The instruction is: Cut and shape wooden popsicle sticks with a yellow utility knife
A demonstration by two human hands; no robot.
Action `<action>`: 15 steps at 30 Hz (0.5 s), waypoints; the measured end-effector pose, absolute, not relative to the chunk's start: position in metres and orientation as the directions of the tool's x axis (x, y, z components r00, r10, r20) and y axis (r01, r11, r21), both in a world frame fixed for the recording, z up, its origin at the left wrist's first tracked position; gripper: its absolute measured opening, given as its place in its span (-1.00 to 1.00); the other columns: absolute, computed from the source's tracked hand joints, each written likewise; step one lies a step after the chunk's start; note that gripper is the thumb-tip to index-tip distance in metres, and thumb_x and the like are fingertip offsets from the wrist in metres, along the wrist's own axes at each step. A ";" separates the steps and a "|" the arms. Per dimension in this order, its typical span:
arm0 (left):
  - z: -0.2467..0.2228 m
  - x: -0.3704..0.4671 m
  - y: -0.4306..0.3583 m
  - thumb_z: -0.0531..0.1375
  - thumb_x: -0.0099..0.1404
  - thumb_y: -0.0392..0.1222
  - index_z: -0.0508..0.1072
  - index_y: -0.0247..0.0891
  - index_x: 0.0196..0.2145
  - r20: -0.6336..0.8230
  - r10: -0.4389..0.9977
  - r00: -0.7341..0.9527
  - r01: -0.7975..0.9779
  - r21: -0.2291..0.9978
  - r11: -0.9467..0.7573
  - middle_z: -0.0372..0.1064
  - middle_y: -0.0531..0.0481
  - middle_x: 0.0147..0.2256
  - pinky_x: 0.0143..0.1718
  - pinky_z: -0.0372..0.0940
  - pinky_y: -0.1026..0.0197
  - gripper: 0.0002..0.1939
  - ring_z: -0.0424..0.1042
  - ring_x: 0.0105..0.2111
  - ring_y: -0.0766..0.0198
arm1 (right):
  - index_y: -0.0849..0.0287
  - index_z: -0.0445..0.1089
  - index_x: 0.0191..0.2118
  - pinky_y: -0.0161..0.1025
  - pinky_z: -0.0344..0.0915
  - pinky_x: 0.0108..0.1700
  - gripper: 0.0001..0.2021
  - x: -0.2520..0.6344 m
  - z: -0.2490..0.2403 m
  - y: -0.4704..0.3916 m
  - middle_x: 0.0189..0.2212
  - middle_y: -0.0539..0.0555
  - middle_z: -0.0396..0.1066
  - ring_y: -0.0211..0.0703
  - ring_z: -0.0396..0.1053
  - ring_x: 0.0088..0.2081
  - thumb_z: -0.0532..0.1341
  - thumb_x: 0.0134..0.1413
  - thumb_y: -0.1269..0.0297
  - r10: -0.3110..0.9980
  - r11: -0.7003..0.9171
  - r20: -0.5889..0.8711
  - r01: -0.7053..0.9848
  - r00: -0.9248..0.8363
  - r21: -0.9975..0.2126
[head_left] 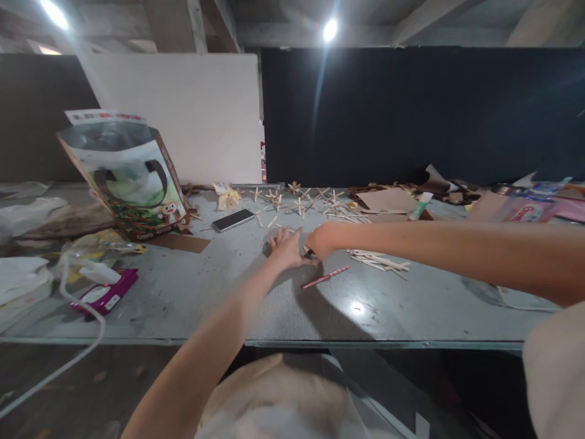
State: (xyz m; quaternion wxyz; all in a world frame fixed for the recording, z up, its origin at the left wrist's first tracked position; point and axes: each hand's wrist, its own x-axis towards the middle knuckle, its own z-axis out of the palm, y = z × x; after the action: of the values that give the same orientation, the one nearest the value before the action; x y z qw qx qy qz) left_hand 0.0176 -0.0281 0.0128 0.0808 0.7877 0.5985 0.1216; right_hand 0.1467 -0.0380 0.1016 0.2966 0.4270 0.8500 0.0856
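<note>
Both my hands meet over the middle of the grey table. My left hand reaches in with its fingers bent, over a small dark or clear object that I cannot make out. Touching or nearly touching it, my right hand is closed around something small and dark, partly hidden by the fingers. Just in front of them lies a red-and-white striped pen or stick. A pile of flat wooden sticks rests beneath my right forearm. Behind my hands, several crossed-stick pieces are scattered.
A phone lies behind to the left, near a large printed bag. At the left, a purple power strip has a white cable. Brown card, a glue stick and a pink package stand or lie at the back right.
</note>
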 end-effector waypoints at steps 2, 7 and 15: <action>0.017 0.008 -0.024 0.48 -0.08 0.39 0.02 0.01 0.51 0.048 0.976 0.212 0.938 0.271 -0.216 -0.18 -0.26 0.54 0.44 -0.17 -0.35 0.33 -0.26 0.52 -0.28 | 0.23 0.60 0.09 0.02 0.48 -0.04 -0.57 0.147 0.103 -0.039 -0.03 0.37 0.61 0.29 0.58 -0.03 0.32 0.16 0.15 0.780 0.616 -0.432 0.677 -0.453 0.402; 0.024 -0.008 -0.019 0.49 -0.10 0.36 0.17 0.07 0.45 0.027 0.984 0.177 0.952 0.249 -0.178 -0.14 -0.19 0.54 0.44 -0.15 -0.31 0.22 -0.24 0.53 -0.28 | 0.24 0.59 0.12 -0.01 0.50 -0.10 -0.56 0.148 0.103 -0.039 -0.03 0.36 0.61 0.27 0.60 -0.07 0.31 0.09 0.33 0.784 0.609 -0.441 0.680 -0.437 0.407; 0.010 0.026 -0.033 0.48 -0.01 0.33 0.20 -0.04 0.46 0.139 0.958 0.251 0.909 0.305 -0.283 -0.08 -0.24 0.52 0.46 -0.20 -0.38 0.17 -0.24 0.52 -0.37 | 0.23 0.58 0.12 0.01 0.49 -0.09 -0.50 0.148 0.101 -0.036 -0.03 0.35 0.61 0.28 0.59 -0.09 0.39 0.09 0.11 0.779 0.617 -0.438 0.674 -0.449 0.407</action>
State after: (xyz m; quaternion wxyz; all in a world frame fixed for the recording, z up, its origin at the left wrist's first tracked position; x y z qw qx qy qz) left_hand 0.0259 -0.0328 0.0105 0.0813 0.7868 0.5933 0.1496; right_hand 0.1480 -0.0358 0.1006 0.3026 0.4289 0.8467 0.0871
